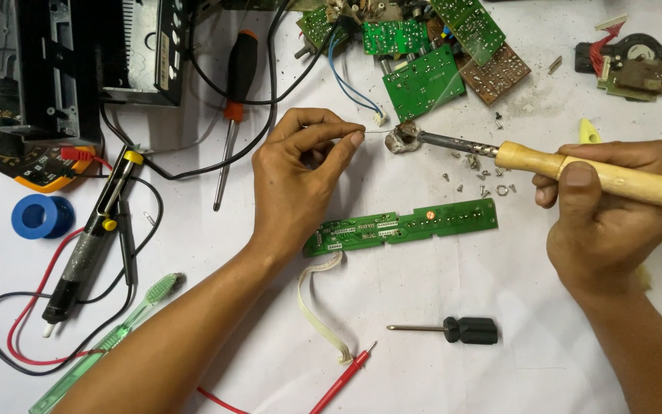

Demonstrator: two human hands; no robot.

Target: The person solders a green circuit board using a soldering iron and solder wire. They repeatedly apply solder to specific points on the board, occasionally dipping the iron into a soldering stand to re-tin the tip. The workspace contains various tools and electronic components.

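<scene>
My left hand (300, 172) pinches a thin strand of solder wire (377, 131) between thumb and forefinger, its end close to the crusted tip (404, 139) of a soldering iron. My right hand (607, 218) grips the iron's wooden handle (576, 169), holding it level above the table. Below both hands a long narrow green circuit board (408, 225) lies flat on the white surface, with a pale ribbon cable (317, 303) trailing from its left end.
Several green and brown circuit boards (423, 80) are piled at the top. Loose screws (480, 172) lie near the iron. An orange-handled screwdriver (233, 107), desoldering pump (93, 230), blue tape roll (38, 216), multimeter (17, 149), green toothbrush (116, 333), short black screwdriver (461, 330) and red probe (342, 379) surround them.
</scene>
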